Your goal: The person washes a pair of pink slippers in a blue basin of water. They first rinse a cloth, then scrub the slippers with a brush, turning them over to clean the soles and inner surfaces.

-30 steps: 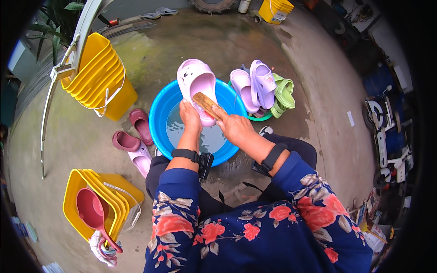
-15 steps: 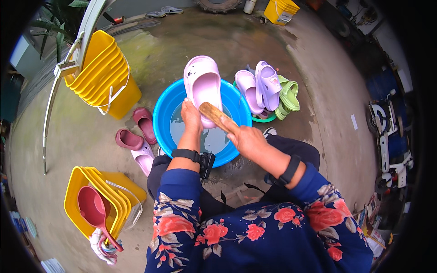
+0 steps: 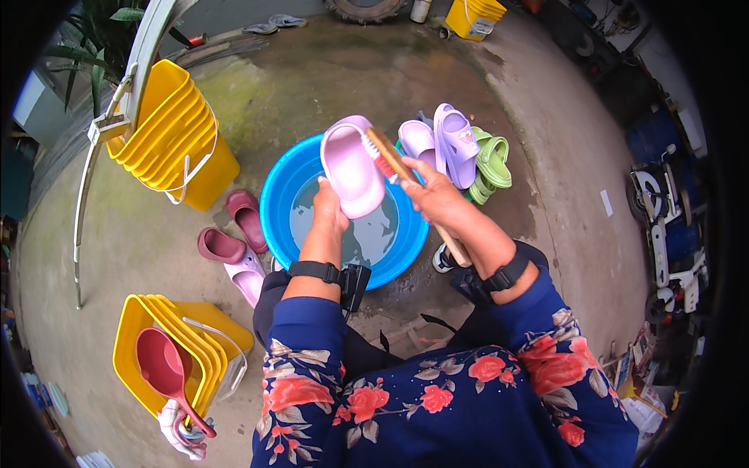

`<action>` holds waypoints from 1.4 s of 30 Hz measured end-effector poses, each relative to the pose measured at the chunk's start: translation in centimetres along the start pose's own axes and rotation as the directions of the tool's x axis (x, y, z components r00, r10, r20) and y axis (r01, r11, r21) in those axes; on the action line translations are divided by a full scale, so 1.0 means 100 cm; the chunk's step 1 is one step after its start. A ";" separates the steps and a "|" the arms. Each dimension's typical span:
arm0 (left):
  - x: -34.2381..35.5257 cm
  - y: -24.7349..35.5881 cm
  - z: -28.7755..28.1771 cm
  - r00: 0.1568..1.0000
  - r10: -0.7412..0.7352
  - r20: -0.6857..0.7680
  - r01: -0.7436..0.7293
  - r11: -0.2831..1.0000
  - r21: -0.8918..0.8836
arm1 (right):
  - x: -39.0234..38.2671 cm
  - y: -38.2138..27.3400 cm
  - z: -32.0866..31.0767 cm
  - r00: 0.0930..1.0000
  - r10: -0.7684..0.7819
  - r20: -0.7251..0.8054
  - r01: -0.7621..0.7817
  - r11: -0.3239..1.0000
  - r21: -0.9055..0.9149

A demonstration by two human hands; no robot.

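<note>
A pink clog [image 3: 355,175] is held by my left hand [image 3: 329,207], its fingers wrapped round the clog's left edge. The clog is over a blue basin [image 3: 275,222] with cloudy water inside. My right hand [image 3: 435,193] grips a wooden scrubbing brush [image 3: 385,154] about the middle of its handle. Red and white bristles face the clog's right side, at or very near its edge. Right of the basin, purple slippers [image 3: 455,144] and green clogs [image 3: 491,160] are heaped together. On the left lie dark red clogs [image 3: 248,218] and a lilac clog [image 3: 246,277].
Stacked yellow buckets [image 3: 187,148] stand at the far left. Another yellow stack [image 3: 218,320] at near left holds a red ladle [image 3: 165,363]; a striped cloth [image 3: 178,433] hangs there. A curved metal pole [image 3: 84,203] rises at left. More yellow buckets [image 3: 473,17] sit far off.
The brush has moved from the front of the clog to its right side and turned, so its bristles now show. The clog has tilted and come slightly nearer.
</note>
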State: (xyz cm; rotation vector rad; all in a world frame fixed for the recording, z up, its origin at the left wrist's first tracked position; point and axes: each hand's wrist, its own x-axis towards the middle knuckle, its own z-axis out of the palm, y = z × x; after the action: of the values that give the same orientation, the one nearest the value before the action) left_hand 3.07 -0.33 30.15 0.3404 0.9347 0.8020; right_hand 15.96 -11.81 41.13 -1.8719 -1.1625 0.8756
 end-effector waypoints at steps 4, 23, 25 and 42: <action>0.000 0.007 -0.002 0.999 -0.033 0.020 0.035 0.993 -0.114 | -0.012 -0.014 -0.024 0.987 0.160 -0.017 -0.152 0.962 0.228; -0.025 -0.032 0.002 0.853 0.491 0.175 -0.490 0.641 0.591 | 0.058 0.015 0.053 0.998 0.066 0.009 -0.052 0.861 -0.506; -0.034 -0.042 0.007 0.791 0.539 0.289 -0.580 0.512 0.633 | 0.073 0.024 0.055 0.947 0.095 -0.308 -0.231 0.866 -0.444; -0.031 -0.028 -0.002 0.835 0.478 0.272 -0.543 0.639 0.545 | 0.059 0.046 0.054 0.994 0.095 0.050 -0.080 0.966 -0.246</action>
State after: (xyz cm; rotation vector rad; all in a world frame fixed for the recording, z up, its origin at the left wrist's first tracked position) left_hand 3.17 -4.52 30.21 1.2584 0.9939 0.9729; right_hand 15.32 -6.45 33.63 -2.1213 -1.2817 0.8758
